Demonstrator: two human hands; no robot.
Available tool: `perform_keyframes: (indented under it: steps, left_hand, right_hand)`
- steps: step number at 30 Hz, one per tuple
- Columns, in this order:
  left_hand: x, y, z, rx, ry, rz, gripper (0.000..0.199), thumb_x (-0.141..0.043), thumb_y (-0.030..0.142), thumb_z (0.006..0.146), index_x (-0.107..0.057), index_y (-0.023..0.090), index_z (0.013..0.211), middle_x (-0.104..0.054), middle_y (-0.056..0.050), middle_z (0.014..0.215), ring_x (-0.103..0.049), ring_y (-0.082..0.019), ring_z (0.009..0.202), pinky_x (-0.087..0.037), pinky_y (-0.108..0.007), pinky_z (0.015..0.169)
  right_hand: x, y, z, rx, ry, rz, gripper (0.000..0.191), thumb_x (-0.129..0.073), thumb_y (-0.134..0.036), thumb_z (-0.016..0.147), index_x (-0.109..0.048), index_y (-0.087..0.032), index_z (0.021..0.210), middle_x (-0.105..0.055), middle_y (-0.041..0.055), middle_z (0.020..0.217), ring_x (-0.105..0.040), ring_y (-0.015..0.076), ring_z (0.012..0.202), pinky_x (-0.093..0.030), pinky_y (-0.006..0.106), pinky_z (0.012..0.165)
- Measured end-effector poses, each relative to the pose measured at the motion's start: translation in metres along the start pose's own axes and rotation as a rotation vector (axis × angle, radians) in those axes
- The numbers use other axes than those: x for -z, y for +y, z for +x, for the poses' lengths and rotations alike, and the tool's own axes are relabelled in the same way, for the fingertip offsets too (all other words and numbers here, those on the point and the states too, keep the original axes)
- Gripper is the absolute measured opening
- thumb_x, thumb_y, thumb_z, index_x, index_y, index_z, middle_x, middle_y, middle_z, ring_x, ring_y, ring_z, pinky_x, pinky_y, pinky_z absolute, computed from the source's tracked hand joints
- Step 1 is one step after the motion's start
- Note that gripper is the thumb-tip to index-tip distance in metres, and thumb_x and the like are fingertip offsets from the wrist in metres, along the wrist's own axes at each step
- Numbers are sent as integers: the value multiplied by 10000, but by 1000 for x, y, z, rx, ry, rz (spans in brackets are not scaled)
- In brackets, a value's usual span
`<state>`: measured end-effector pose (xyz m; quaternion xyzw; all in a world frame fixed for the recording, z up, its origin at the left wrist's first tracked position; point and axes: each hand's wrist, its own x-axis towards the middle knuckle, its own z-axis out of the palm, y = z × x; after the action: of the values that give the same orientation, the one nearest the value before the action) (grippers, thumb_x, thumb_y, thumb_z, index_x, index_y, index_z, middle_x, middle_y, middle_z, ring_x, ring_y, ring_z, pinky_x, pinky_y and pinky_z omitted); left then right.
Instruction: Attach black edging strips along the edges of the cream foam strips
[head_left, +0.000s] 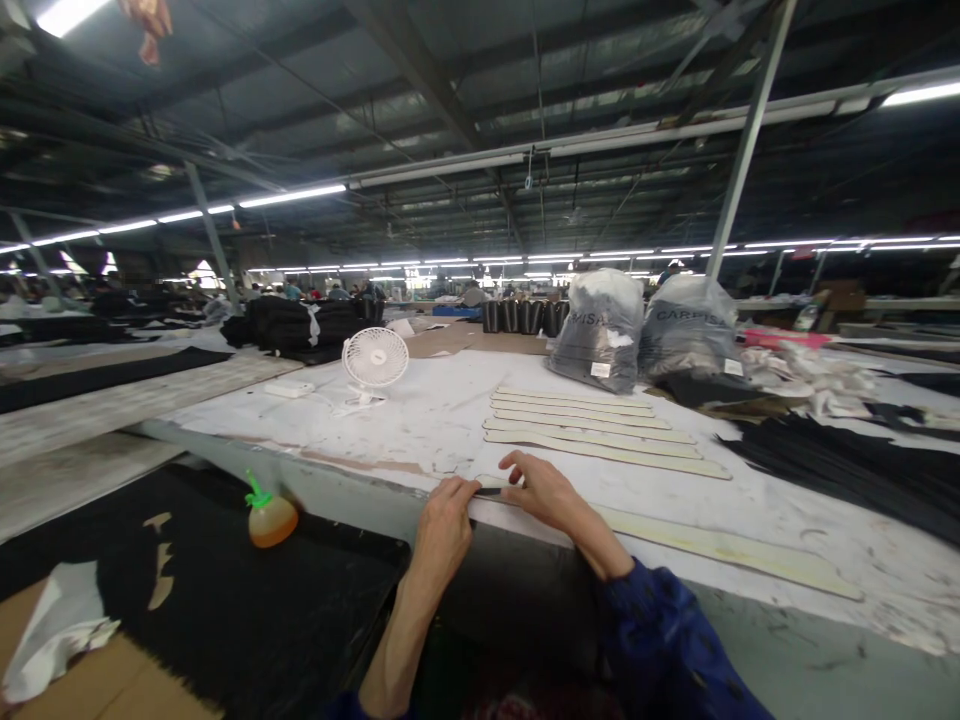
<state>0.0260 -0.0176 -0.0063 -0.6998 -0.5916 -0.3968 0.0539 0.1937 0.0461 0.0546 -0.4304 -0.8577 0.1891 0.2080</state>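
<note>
My left hand rests at the table's front edge, its fingers pressed together on the left end of a small dark strip. At the strip's right end is my right hand, its index finger raised and curved, the thumb and other fingers near the strip. Under and to the right of my right hand runs a long pale yellow strip with a dark edge, lying along the front of the white table. Several similar, shorter pale strips lie in a row farther back.
A white fan stands at the back left. Two filled plastic bags sit behind the strips. Black pieces lie at the right. A bottle with orange liquid stands on black material at the lower left.
</note>
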Motion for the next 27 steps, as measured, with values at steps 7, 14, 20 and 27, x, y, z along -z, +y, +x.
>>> perform_keyframes:
  steps: [7, 14, 20, 27]
  left_hand:
    - [-1, -3, 1, -12, -46, 22, 442, -353, 25, 807, -687, 184, 1048, -640, -86, 957, -556, -205, 949, -468, -345, 868]
    - [-3, -8, 1, -42, -71, 64, 488, -348, 8, 776, -696, 217, 1047, -626, -73, 957, -565, -193, 919, -479, -324, 818]
    - [-2, -5, 2, -31, -58, 77, 490, -336, -5, 768, -707, 197, 1016, -629, -78, 938, -563, -202, 919, -481, -337, 825]
    - [2, -6, 5, 9, -39, -68, 440, -360, 26, 771, -718, 200, 958, -656, -78, 948, -578, -211, 944, -474, -371, 862]
  right_hand:
    - [25, 33, -13, 27, -80, 165, 318, -480, -330, 859, -734, -196, 997, -674, 28, 752, -561, 146, 670, -392, 251, 629]
    - [25, 35, -24, 90, -34, -97, 258, -565, -236, 820, -747, -314, 985, -646, 34, 863, -593, 161, 790, -410, 262, 738]
    - [27, 31, -27, 59, -77, -166, 275, -554, -231, 839, -734, -341, 1017, -635, 35, 895, -606, 174, 837, -420, 268, 758]
    - [27, 26, -28, 23, -107, -224, 266, -553, -254, 852, -727, -359, 1024, -643, 32, 940, -614, 191, 886, -432, 276, 763]
